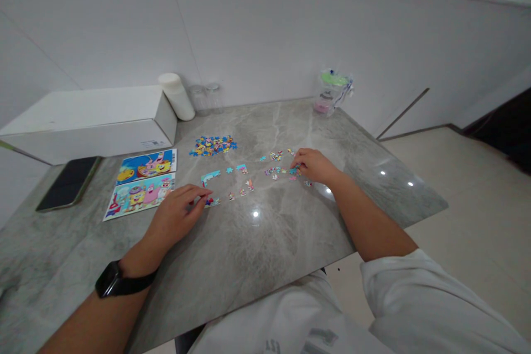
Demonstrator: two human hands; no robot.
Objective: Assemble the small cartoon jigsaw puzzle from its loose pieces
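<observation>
Puzzle pieces (213, 145): likely light, stiff, tabs creasable; lift by edges. Left hand (176, 213), right hand (314, 166): fingers (197, 191) bent at pieces; pinching or not, cannot tell.

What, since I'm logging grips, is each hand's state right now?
Left hand: fingertips at puzzle pieces; grip cannot be told.
Right hand: fingertips down among more puzzle pieces; grip cannot be told.

nothing readable — label (152, 143) on white box (89, 121) too small
</observation>
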